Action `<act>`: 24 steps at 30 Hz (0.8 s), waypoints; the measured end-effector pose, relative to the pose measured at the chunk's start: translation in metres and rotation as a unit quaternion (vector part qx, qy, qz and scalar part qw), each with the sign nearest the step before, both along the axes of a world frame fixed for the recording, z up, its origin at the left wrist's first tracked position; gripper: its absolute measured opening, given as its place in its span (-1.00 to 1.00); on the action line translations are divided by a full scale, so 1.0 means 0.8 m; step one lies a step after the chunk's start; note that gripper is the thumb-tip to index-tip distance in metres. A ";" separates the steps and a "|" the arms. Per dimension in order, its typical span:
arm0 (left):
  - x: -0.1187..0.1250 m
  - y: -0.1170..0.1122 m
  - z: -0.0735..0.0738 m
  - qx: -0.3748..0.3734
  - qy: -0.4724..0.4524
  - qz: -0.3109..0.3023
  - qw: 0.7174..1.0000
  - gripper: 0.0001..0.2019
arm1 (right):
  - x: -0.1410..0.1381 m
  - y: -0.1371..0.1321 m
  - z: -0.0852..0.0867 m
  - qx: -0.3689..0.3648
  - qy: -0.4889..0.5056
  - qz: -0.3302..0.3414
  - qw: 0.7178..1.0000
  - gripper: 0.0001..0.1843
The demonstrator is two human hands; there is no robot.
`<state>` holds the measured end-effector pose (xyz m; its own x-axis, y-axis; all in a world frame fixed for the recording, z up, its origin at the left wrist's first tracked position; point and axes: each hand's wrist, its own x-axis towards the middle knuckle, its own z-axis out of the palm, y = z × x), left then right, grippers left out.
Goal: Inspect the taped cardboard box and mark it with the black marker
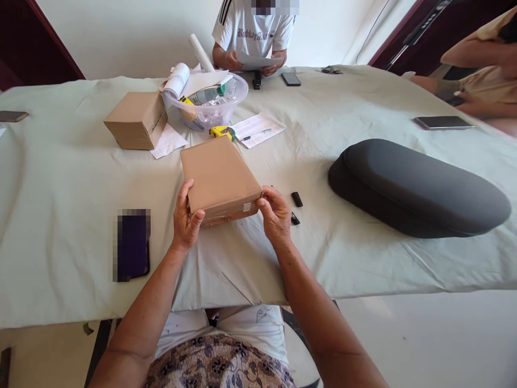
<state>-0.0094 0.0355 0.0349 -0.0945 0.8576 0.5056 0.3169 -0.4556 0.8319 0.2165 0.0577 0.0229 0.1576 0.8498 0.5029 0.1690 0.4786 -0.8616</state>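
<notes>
A closed brown cardboard box (pixel 222 172) is between my hands over the near middle of the table, its near side carrying clear tape and a small printed label. My left hand (pixel 186 218) grips its near left corner, thumb on the near side and fingers along the left side. At the near right corner, my right hand (pixel 275 214) pinches the box with thumb and fingers. Just beyond the box lie a yellow tape measure (pixel 222 132) and a printed sheet (pixel 260 129) with a pen on it. Small black pieces (pixel 297 199) rest right of my right hand.
A second cardboard box (pixel 135 119) stands back left beside a clear plastic basin (pixel 238 94) of bottles and papers. A big dark padded case (pixel 420 188) occupies the right. A phone (pixel 133 245) lies left. One person sits opposite holding paper; another sits far right.
</notes>
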 end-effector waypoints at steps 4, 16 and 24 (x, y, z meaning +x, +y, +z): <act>-0.002 0.001 -0.001 0.019 -0.034 0.021 0.999 -0.20 | 0.000 -0.002 0.003 0.014 -0.021 0.031 0.999 -0.64; -0.006 0.009 -0.004 0.020 -0.103 0.025 0.994 -0.13 | -0.002 0.000 -0.005 -0.032 0.015 0.068 0.997 -0.60; -0.005 0.002 0.012 0.087 -0.050 0.048 0.994 -0.48 | -0.006 -0.003 -0.010 -0.107 0.048 0.146 0.982 -0.15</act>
<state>-0.0132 0.0373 0.0443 -0.2296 0.7427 0.6290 0.2854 -0.5665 0.7731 0.2114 0.0550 0.0152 -0.0705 0.9507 0.3018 -0.0355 0.3000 -0.9533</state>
